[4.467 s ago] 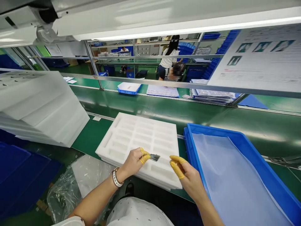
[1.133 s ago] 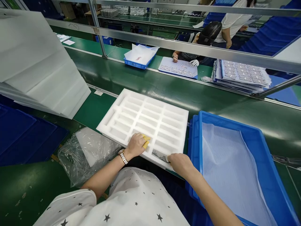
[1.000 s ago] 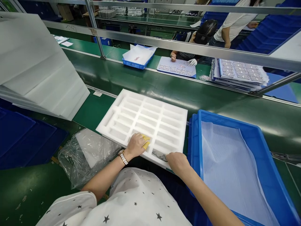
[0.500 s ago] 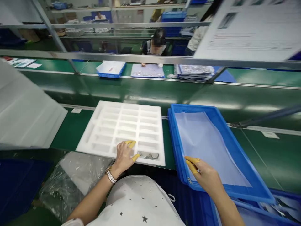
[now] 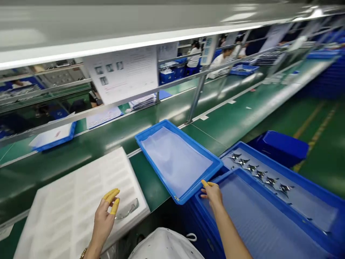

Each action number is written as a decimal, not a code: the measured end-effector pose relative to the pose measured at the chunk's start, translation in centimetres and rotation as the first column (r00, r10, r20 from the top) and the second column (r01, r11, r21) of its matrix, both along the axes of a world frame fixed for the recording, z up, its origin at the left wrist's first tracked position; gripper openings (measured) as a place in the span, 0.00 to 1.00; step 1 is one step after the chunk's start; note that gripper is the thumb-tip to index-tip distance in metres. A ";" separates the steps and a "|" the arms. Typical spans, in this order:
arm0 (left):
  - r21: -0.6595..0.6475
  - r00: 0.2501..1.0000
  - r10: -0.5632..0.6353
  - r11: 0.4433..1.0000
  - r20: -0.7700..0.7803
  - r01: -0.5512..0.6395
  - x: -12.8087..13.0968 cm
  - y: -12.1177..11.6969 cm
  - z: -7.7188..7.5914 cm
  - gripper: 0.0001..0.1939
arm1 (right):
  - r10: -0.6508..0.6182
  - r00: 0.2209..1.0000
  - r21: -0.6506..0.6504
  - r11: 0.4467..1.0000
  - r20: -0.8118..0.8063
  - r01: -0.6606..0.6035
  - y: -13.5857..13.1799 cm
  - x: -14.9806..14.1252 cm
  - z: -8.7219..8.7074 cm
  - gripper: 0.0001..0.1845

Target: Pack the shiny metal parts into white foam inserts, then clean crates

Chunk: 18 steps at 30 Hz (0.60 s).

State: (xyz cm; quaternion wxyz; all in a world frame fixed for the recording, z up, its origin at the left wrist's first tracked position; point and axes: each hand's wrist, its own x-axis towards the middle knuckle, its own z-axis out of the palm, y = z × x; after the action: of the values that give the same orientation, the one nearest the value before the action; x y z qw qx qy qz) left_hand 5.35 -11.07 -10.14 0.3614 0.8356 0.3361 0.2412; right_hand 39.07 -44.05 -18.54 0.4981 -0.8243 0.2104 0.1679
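My left hand (image 5: 104,217), with yellow finger cots on thumb and fingers, hovers over the near right part of a white foam tray (image 5: 138,192). Its thumb and fingers are apart with nothing between them. Close beside the thumb, a curved shiny metal piece (image 5: 128,210) lies in a foam slot. My right hand (image 5: 212,196), also wearing yellow cots, is at the near right corner of a blue plastic tray (image 5: 167,122) lined with a whitish sheet (image 5: 175,154). Its fingers are apart, and the index fingertip appears to meet the rim.
Another lined blue tray (image 5: 258,216) lies to the right, beside a blue tray (image 5: 318,190) with several shiny metal pieces (image 5: 260,175) in a row. A dark blue bin (image 5: 283,145) stands beyond. A metal rail (image 5: 129,97) and a printed sheet (image 5: 125,72) are ahead.
The view has swung to the right. My left hand has risen off the foam tray. My right hand has moved from the blue tray's left side to its near right corner.
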 end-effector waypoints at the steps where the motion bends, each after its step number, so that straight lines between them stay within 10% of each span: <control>1: -0.005 0.999 -0.041 0.999 -0.002 0.041 1.6 -0.3 0.1 0.21 | -0.011 1.000 0.016 1.000 0.006 0.011 -0.1 0.3 0.0 0.29; 8: -0.123 0.943 -0.331 0.938 -0.043 0.324 11.4 -3.8 -0.2 0.20 | -0.062 0.997 0.252 0.965 -0.051 0.073 -1.6 2.2 0.8 0.08; 18: -0.286 0.915 -0.401 0.883 -0.051 0.372 14.3 -2.9 1.0 0.18 | -0.322 0.947 0.622 0.738 -0.015 0.261 3.5 2.8 5.1 0.23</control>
State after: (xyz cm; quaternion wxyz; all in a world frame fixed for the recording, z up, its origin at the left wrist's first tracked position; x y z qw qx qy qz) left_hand 19.66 -13.92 -9.17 0.4941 0.8403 0.2116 0.0702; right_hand 41.87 -40.55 -13.42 0.7687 -0.5798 0.2471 0.1084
